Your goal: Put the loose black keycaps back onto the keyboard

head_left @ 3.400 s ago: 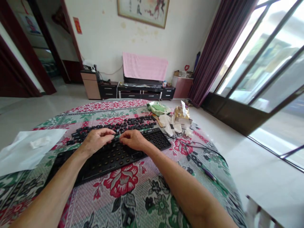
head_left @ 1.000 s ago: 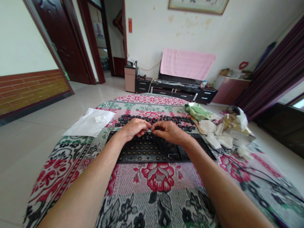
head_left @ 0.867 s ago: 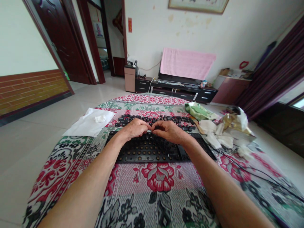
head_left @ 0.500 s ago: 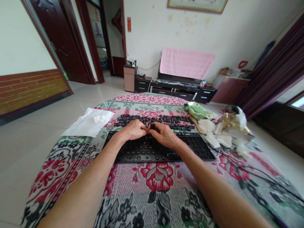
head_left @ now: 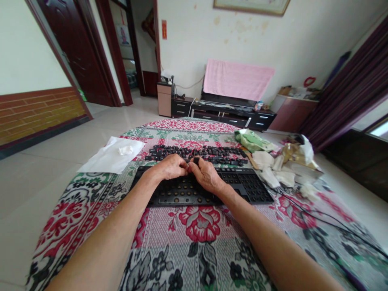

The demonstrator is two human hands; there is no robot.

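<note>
A black keyboard frame (head_left: 242, 186) with its keys taken off lies on the flowered tablecloth (head_left: 200, 226). Behind it runs a row of loose black keycaps (head_left: 212, 152). My left hand (head_left: 169, 166) rests curled over the upper middle of the keyboard, fingertips pressed together. My right hand (head_left: 206, 174) meets it from the right and pinches a small black keycap (head_left: 196, 160) between thumb and fingers. What the left fingers hold, if anything, is hidden.
A white sheet with a crumpled tissue (head_left: 112, 155) lies at the table's left edge. A green cloth (head_left: 253, 140), white wipes (head_left: 269, 167) and a gold bag (head_left: 295, 155) crowd the right side. A black cable (head_left: 327, 226) trails off right. A TV stand (head_left: 230, 115) lines the far wall.
The view swung left since the oldest frame. Over the last second both hands drew together and shifted slightly left on the keyboard; a keycap now shows at my right fingertips.
</note>
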